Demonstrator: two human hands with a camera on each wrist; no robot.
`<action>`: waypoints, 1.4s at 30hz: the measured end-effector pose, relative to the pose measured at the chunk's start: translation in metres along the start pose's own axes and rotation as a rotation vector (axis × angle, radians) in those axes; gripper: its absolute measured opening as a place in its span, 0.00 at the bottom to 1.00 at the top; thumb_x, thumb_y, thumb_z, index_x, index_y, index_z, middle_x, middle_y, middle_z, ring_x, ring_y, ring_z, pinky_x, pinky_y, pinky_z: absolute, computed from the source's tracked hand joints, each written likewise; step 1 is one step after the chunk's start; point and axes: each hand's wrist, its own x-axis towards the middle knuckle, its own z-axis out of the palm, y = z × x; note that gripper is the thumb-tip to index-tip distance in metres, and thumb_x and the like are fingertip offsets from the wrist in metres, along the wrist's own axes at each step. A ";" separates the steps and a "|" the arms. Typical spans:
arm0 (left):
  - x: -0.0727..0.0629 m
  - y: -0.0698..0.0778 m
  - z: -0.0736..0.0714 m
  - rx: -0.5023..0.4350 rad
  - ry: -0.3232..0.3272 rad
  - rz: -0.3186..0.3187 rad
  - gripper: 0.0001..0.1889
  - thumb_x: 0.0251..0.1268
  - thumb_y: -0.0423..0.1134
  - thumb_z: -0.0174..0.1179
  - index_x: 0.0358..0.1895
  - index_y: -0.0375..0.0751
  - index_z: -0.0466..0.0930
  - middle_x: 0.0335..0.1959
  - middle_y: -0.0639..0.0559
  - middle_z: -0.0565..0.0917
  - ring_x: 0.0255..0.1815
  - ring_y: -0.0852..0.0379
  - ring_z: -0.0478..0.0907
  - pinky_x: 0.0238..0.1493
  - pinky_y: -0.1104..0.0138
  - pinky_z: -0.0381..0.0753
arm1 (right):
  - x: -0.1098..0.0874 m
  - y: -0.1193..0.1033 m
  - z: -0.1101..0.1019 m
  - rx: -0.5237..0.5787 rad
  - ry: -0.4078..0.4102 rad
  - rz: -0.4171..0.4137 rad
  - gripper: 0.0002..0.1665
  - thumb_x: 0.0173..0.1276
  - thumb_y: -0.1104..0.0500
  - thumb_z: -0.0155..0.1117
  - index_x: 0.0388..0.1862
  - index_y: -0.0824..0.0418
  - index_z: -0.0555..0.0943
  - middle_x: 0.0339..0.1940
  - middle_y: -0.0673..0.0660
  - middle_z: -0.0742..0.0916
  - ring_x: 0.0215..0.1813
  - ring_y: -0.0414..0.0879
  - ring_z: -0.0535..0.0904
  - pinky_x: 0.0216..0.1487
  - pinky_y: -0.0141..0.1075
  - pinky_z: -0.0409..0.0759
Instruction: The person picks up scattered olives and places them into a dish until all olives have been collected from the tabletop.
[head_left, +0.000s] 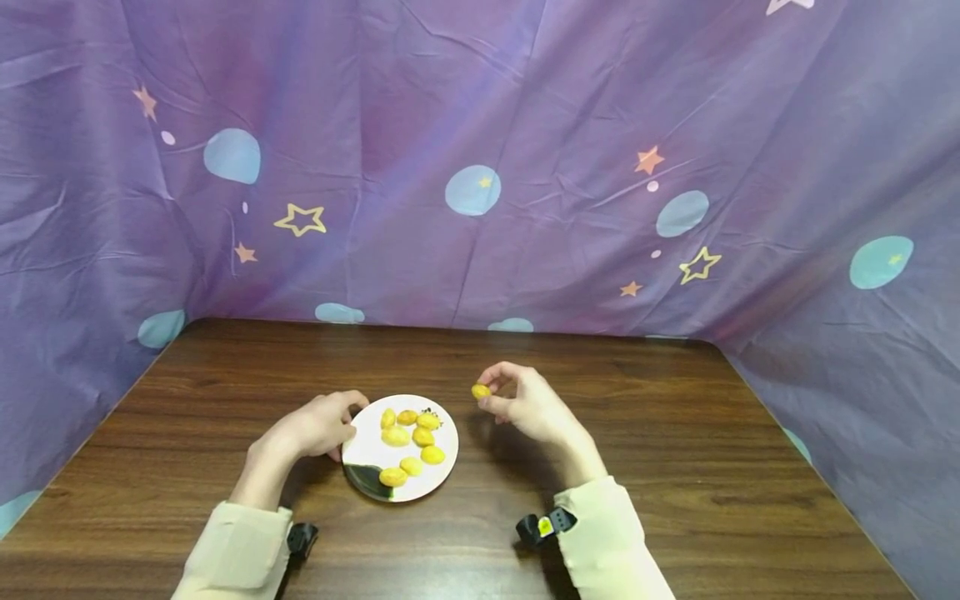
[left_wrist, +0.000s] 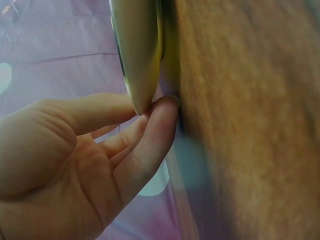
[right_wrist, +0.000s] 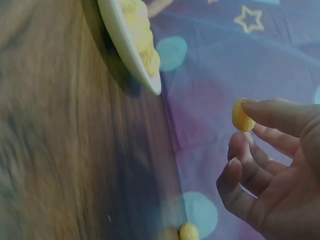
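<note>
A white round plate with a dark green patch on its lower left holds several small yellow oval pieces, like little potatoes or fruit. My left hand grips the plate's left rim; in the left wrist view the thumb and fingers pinch the tilted-looking edge. To the right of the plate, my right hand is raised and pinches one yellow oval piece between thumb and forefinger. The other right fingers curl loosely below it. Another yellow piece shows at the bottom of the right wrist view.
The brown wooden table extends on both sides of the plate. A purple cloth with stars and blue spots hangs behind and along the sides. Black wrist devices sit by both sleeves, just above the tabletop.
</note>
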 end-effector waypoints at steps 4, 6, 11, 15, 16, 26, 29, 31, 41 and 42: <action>0.000 0.000 0.000 -0.007 0.004 0.005 0.21 0.59 0.21 0.52 0.58 0.29 0.71 0.34 0.40 0.78 0.19 0.53 0.79 0.22 0.63 0.82 | 0.000 -0.008 0.011 -0.029 -0.042 -0.015 0.11 0.61 0.69 0.67 0.43 0.65 0.79 0.34 0.56 0.81 0.27 0.48 0.79 0.28 0.37 0.82; 0.000 -0.001 0.001 -0.010 0.006 0.006 0.21 0.59 0.21 0.52 0.58 0.29 0.71 0.34 0.40 0.78 0.18 0.53 0.78 0.22 0.63 0.82 | 0.001 -0.010 0.017 -0.041 -0.065 -0.027 0.10 0.61 0.69 0.66 0.42 0.65 0.79 0.33 0.55 0.81 0.26 0.45 0.78 0.26 0.36 0.81; 0.001 -0.001 0.000 -0.005 0.006 0.000 0.22 0.59 0.21 0.52 0.59 0.29 0.71 0.36 0.39 0.78 0.19 0.53 0.78 0.22 0.63 0.82 | 0.001 -0.017 0.033 -0.136 -0.116 -0.065 0.10 0.61 0.69 0.67 0.40 0.63 0.80 0.29 0.52 0.82 0.22 0.40 0.76 0.22 0.34 0.79; 0.001 -0.001 0.000 -0.008 0.004 0.004 0.22 0.59 0.21 0.52 0.59 0.28 0.70 0.36 0.38 0.78 0.19 0.53 0.78 0.22 0.63 0.82 | 0.000 -0.025 0.046 -0.255 -0.126 -0.104 0.11 0.58 0.68 0.69 0.40 0.60 0.80 0.29 0.49 0.82 0.25 0.42 0.77 0.25 0.33 0.78; 0.001 -0.001 0.000 -0.008 0.003 0.005 0.22 0.59 0.21 0.52 0.59 0.28 0.70 0.36 0.39 0.78 0.19 0.53 0.78 0.22 0.63 0.82 | 0.000 -0.027 0.050 -0.294 -0.126 -0.117 0.11 0.58 0.67 0.69 0.40 0.60 0.80 0.29 0.48 0.82 0.27 0.43 0.77 0.28 0.32 0.77; 0.000 -0.002 0.000 -0.011 0.003 0.015 0.22 0.57 0.21 0.52 0.57 0.28 0.71 0.32 0.41 0.79 0.18 0.52 0.79 0.22 0.62 0.82 | 0.007 -0.040 0.092 -0.470 -0.186 -0.171 0.09 0.57 0.62 0.73 0.36 0.56 0.82 0.29 0.46 0.81 0.35 0.41 0.77 0.38 0.29 0.75; 0.001 -0.002 0.001 -0.014 0.000 0.022 0.22 0.56 0.21 0.52 0.57 0.28 0.71 0.31 0.42 0.79 0.18 0.53 0.79 0.22 0.63 0.82 | 0.010 -0.041 0.100 -0.511 -0.197 -0.174 0.09 0.56 0.62 0.73 0.36 0.55 0.82 0.28 0.45 0.80 0.34 0.39 0.76 0.37 0.28 0.74; 0.001 -0.002 0.001 -0.014 -0.001 0.027 0.22 0.56 0.20 0.52 0.57 0.28 0.71 0.29 0.43 0.79 0.17 0.53 0.79 0.22 0.62 0.82 | 0.010 -0.042 0.103 -0.538 -0.205 -0.167 0.10 0.56 0.62 0.73 0.36 0.53 0.83 0.27 0.43 0.79 0.33 0.37 0.74 0.36 0.28 0.73; 0.001 -0.002 0.001 -0.017 0.007 0.030 0.22 0.55 0.20 0.52 0.57 0.28 0.71 0.28 0.43 0.78 0.17 0.52 0.79 0.22 0.62 0.82 | 0.008 -0.042 0.104 -0.603 -0.208 -0.077 0.12 0.54 0.58 0.75 0.38 0.48 0.85 0.25 0.38 0.79 0.34 0.36 0.74 0.31 0.32 0.72; 0.000 -0.002 0.001 -0.015 0.009 0.027 0.22 0.55 0.20 0.52 0.57 0.28 0.72 0.28 0.43 0.78 0.17 0.52 0.79 0.22 0.62 0.82 | 0.007 -0.043 0.105 -0.604 -0.210 -0.073 0.12 0.54 0.58 0.75 0.38 0.48 0.85 0.25 0.37 0.79 0.34 0.36 0.74 0.31 0.32 0.72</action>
